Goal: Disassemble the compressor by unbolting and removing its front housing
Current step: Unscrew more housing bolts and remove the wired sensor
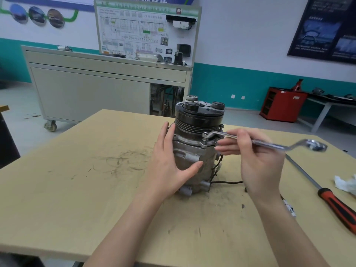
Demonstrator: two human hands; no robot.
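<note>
A grey metal compressor (192, 151) stands upright in the middle of the wooden table (77, 180), its black ribbed pulley (199, 119) on top. My left hand (169, 160) wraps the left side of its body, fingers straight against the metal and the thumb across the front. A silver offset ring wrench (269, 144) has one ring end seated on a bolt (205, 135) of the front housing flange. My right hand (256, 157) pinches the wrench's shaft between thumb and fingers.
A red-and-black handled screwdriver (331, 201) lies at the table's right edge, with crumpled white paper (345, 185) beside it. A black wire (227, 182) trails from the compressor's base. Behind the table stand a grey training cabinet (96, 89) and a red tool cart (281, 105).
</note>
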